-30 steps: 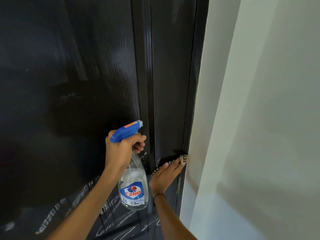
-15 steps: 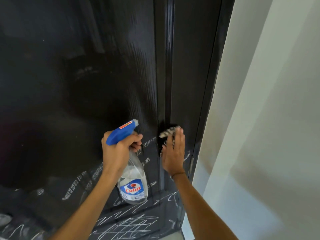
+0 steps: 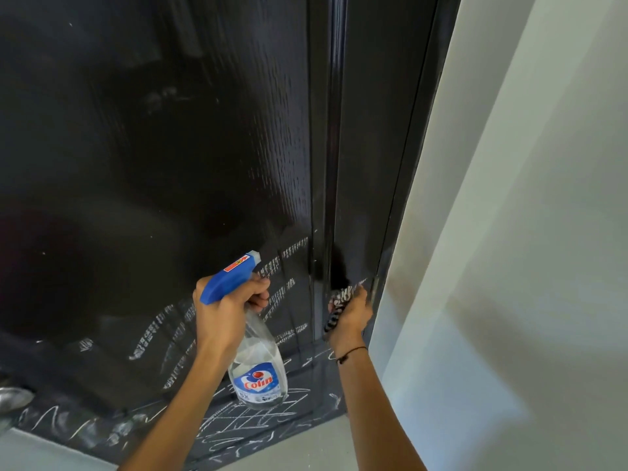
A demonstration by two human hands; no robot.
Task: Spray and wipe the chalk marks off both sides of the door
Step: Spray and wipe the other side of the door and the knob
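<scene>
Gripping spray bottle (image 3: 257, 368) left of cloth (image 3: 339, 300) pressed against door (image 3: 170, 164).

Over on the right, a pale wall (image 3: 560, 164) runs the full height of the view, grey-white and shaded in soft bands. A darker shadow falls across its lower part. Down at the bottom, a light floor (image 3: 44, 452) shows in a strip. At the far left edge sits a shiny rounded metal object (image 3: 13, 397), possibly a handle, too cropped to tell.
</scene>
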